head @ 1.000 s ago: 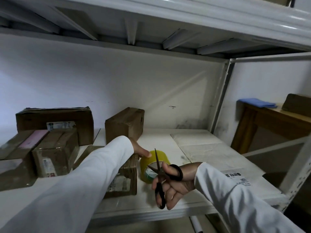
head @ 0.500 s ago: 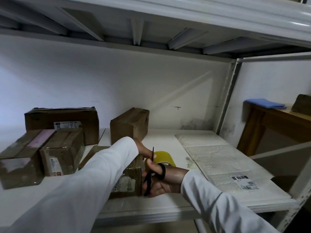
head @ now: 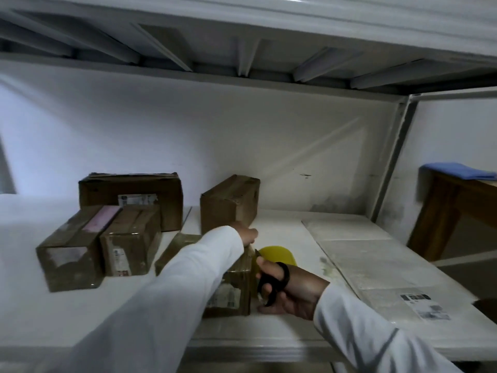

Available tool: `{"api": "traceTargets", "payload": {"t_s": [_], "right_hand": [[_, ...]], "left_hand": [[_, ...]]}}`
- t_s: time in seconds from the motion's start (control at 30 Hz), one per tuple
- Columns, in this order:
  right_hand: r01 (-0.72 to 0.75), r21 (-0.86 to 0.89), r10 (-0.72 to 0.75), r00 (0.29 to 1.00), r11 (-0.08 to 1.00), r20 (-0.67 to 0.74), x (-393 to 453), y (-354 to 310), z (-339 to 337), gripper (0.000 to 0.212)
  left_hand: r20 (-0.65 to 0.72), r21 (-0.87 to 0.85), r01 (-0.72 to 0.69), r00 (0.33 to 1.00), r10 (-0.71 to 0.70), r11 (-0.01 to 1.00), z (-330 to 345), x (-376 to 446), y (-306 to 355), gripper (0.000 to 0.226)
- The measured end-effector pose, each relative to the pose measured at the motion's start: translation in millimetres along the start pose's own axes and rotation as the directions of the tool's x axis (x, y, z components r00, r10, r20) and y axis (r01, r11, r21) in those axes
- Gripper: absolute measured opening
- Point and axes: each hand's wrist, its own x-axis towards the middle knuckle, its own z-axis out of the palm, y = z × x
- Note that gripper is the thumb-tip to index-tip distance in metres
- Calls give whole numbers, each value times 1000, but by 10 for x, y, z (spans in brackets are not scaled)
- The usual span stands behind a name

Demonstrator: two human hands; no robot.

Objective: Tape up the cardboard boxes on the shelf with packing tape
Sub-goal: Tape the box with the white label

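I stand at a big white metal shelf (head: pixel 269 343) with a white wall behind it. Another shelf board hangs over the top.

A few brown cardboard boxes sit on the shelf. A wide box (head: pixel 131 195) stands at the back on the left. Two boxes lie side by side in front of it: the pink-striped box (head: pixel 72 246) and the middle box (head: pixel 131 243). They touch each other. A tall box (head: pixel 228 203) stands near the back wall.

The near box (head: pixel 231 289) is the one close to me. My left hand (head: pixel 246 234) rests on its far top edge. My white sleeve hides the fingers, so I cannot tell if they are curled or flat.

My right hand (head: pixel 287 289) is just beside the right side of this box. It holds the black scissors (head: pixel 274 281), with my fingers through the handle loops. The blades point up along the box edge.

The yellow tape roll (head: pixel 277 255) sits on the shelf just behind my right hand, beside the near box.

Flat white sheets (head: pixel 376 254) lie on the right part of the shelf. One has a label (head: pixel 425 305). Past the shelf post stands a wooden table (head: pixel 451 211) with a blue cloth (head: pixel 457 169) on top.
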Motion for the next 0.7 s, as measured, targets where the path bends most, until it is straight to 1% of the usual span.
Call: {"api": "traceTargets", "payload": {"t_s": [0.07, 0.13, 0.2, 0.3, 0.37, 0.43, 0.47, 0.5, 0.53, 0.57, 0.6, 0.63, 0.7], "right_hand": [[-65, -87, 68, 997, 994, 35, -10, -15, -55, 56], [-100, -171, 123, 984, 980, 127, -48, -62, -118, 76], [-88, -209, 132, 970, 974, 206, -116, -125, -178, 87], [-50, -239, 106, 968, 970, 228, -246, -260, -279, 99], [-32, -246, 89, 971, 969, 224, -329, -349, -356, 100], [-6, -242, 54, 980, 970, 190, -387, -408, -418, 101], [18, -238, 22, 986, 971, 165, -395, -434, -459, 101], [45, -232, -11, 989, 972, 147, -412, -464, -488, 101], [68, -218, -40, 990, 973, 132, -419, -499, -516, 100], [85, -208, -62, 992, 974, 113, -434, -544, -537, 100], [102, -206, -86, 993, 973, 85, -441, -587, -556, 99], [109, -218, -102, 994, 970, 42, -432, -625, -570, 95], [94, -245, -126, 985, 965, -121, -396, -682, -602, 77]], "left_hand": [[-38, -3, -17, 999, 17, 1000, 46, 87, -64, 53], [-38, -15, -11, 999, 10, 1000, 103, 247, -169, 62], [-29, -47, 6, 1000, -8, 999, 104, 262, -211, 61], [-4, -53, -23, 1000, 23, 998, 44, 82, -170, 55], [-17, -79, -81, 997, 80, 994, -45, -152, -103, 47], [-1, -129, -123, 992, 124, 984, -113, -312, -64, 38], [-22, -104, -140, 990, 138, 985, -144, -362, -53, 37], [-49, -14, -130, 990, 129, 991, -168, -385, -37, 41], [-70, 155, -87, 993, 99, 984, -175, -403, -18, 47], [-59, 325, -25, 997, 46, 945, -174, -469, 7, 55], [-21, 453, 18, 1000, -9, 891, -168, -531, 39, 60], [33, 508, 54, 996, -82, 860, -176, -602, 95, 62], [113, 552, 55, 984, -140, 832, -197, -749, 180, 56]]}}
